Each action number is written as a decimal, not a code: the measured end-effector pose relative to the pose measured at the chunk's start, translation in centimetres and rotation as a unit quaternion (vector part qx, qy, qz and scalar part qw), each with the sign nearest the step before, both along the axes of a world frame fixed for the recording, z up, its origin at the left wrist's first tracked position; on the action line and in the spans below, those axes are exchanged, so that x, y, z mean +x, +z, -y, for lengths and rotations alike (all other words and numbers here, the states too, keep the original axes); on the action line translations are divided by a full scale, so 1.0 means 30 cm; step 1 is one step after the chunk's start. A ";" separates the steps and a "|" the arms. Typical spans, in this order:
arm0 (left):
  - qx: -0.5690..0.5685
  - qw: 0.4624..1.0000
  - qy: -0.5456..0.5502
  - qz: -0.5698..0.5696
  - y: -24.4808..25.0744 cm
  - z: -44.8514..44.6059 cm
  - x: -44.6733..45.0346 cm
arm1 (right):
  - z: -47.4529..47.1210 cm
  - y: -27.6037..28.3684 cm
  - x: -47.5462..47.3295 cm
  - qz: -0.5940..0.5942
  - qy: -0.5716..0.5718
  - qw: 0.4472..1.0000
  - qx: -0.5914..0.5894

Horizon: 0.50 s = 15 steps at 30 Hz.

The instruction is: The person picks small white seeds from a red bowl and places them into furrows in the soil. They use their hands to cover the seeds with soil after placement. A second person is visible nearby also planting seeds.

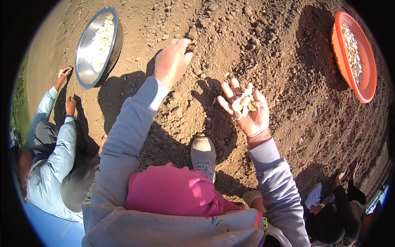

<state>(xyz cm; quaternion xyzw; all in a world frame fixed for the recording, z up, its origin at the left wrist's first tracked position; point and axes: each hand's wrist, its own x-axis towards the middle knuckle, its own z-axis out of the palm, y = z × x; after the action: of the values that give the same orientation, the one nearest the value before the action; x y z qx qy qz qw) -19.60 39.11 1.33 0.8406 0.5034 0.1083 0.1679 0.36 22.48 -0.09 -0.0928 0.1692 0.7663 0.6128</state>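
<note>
My left hand [172, 63] is palm down over the loose brown soil, its fingers bent together and its thumb a little apart. Whether anything sits between its fingertips is hidden. Several pale garlic cloves [245, 103] rest in my right hand [251, 114], which is turned palm up with the fingers curled around them. A few small pale pieces lie on the soil near it. At the upper left stands a metal bowl [116, 46] heaped with pale cloves [103, 41]. An orange plastic basin [341, 58] at the upper right holds more cloves [353, 54].
Clods [177, 112] cover the ground. My shoe [203, 154] stands on the soil between my arms. A person in a light blue jacket [61, 160] crouches at the left, one hand near the metal bowl. Another person in dark clothes [327, 220] is at the lower right.
</note>
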 end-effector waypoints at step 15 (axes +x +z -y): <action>-0.145 0.963 -0.227 0.032 0.130 0.275 0.145 | 0.063 0.039 -0.057 -0.007 0.121 0.991 -0.052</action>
<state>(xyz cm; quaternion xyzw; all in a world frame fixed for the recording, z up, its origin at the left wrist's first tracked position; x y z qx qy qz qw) -15.26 30.87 5.23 0.8954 0.3044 0.0205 0.3244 -1.35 20.60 1.08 -0.1386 0.2004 0.8256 0.5090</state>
